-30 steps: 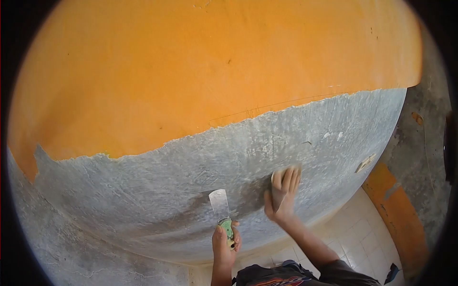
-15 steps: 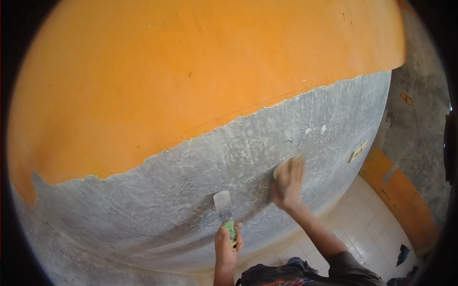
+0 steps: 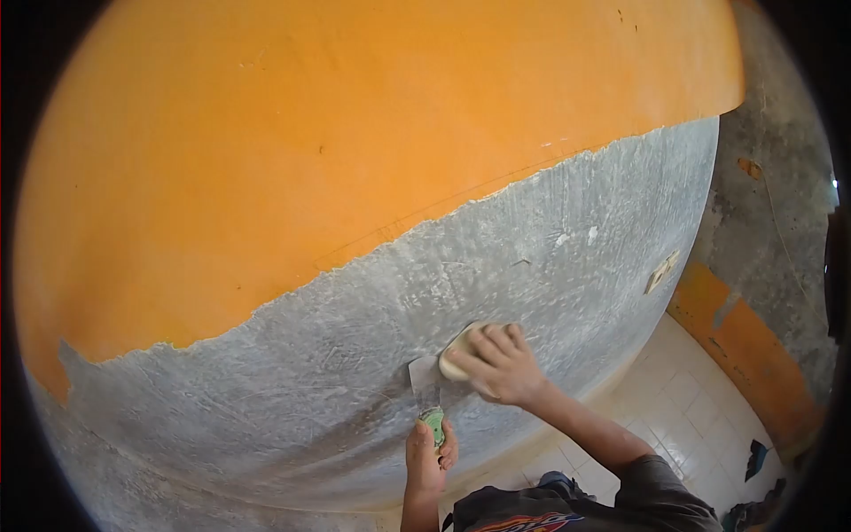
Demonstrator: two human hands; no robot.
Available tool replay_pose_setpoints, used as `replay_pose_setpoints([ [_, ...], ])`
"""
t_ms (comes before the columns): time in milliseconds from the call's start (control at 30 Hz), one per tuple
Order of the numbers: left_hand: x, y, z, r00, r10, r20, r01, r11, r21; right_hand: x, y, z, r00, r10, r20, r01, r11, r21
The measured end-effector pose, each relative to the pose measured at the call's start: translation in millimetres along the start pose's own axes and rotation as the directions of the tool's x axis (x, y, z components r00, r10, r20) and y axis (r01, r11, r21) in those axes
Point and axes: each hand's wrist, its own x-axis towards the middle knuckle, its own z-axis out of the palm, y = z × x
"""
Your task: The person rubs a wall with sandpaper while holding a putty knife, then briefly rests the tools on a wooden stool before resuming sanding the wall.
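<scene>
My left hand (image 3: 425,465) is wrapped around the green handle of a putty knife (image 3: 425,379), its broad metal blade pointing up in front of the wall. Under the fingers of my right hand (image 3: 507,365) is a pale cream, rounded sponge-like pad (image 3: 457,362), pressed against the bare grey wall (image 3: 355,341). The pad's left edge is right at the blade in this view. Pale scratches and streaks mark the grey surface around both hands. Above a ragged edge, the wall is covered in orange paint (image 3: 355,133).
An outlet plate (image 3: 661,272) sits low on the wall to the right. Beyond the corner stands another grey wall (image 3: 780,213) with an orange band (image 3: 740,355) at its base. Light floor tiles (image 3: 674,417) lie below, with a dark object (image 3: 755,459) at far right.
My right hand has swept left and down with the pad, from the middle of the grey area to beside the blade. My left hand has barely moved. The view has shifted slightly.
</scene>
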Motion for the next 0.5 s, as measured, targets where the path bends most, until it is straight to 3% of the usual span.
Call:
replay_pose_setpoints([
  [67, -1.2, 0.8, -7.1, 1.0, 0.011, -0.01, -0.011, 1.0, 0.015, 13.3, 2.1, -13.1, 0.924, 0.358, -0.137, -0.367, 0.929, -0.047],
  [167, -5.8, -0.3, -10.7, 0.999, 0.027, -0.024, -0.028, 1.0, -0.014, 26.8, -10.7, -13.3, 0.927, 0.366, -0.08, -0.374, 0.915, -0.155],
  [200, -7.0, 1.1, -13.0, 0.999, 0.04, -0.026, -0.041, 0.998, -0.051, 23.3, -9.7, -12.3, 0.987, 0.163, 0.003, -0.161, 0.976, -0.145],
  [233, -8.5, 0.9, -17.4, 0.998, 0.049, -0.027, -0.05, 0.997, -0.051, 22.2, -6.1, -13.3, 0.988, 0.155, -0.002, -0.154, 0.977, -0.145],
  [300, -9.4, -1.0, -25.9, 0.996, 0.075, -0.052, -0.08, 0.993, -0.092, 33.6, 5.5, -21.0, 0.999, -0.019, 0.028, 0.021, 0.997, -0.078],
  [333, -8.6, -1.0, -28.1, 0.995, 0.086, -0.051, -0.091, 0.991, -0.1, 42.9, 13.2, -27.4, 0.994, 0.045, -0.103, -0.058, 0.991, -0.123],
  [367, -9.5, -0.1, -29.4, 0.994, 0.092, -0.06, -0.097, 0.991, -0.089, 57.1, 14.3, -34.8, 0.994, 0.036, -0.099, -0.049, 0.991, -0.127],
  [433, -11.0, 0.0, -27.7, 0.993, 0.099, -0.071, -0.105, 0.991, -0.085, 79.6, 10.0, -42.9, 0.882, 0.249, -0.4, -0.287, 0.957, -0.037],
  [467, -11.0, 0.8, -26.6, 0.993, 0.092, -0.069, -0.098, 0.99, -0.097, 76.5, 0.8, -42.5, 0.969, 0.181, -0.171, -0.2, 0.975, -0.101],
  [500, -11.2, 1.7, -26.3, 0.994, 0.087, -0.066, -0.094, 0.99, -0.108, 66.8, -0.7, -37.4, 0.988, -0.086, 0.124, 0.102, 0.987, -0.123],
])
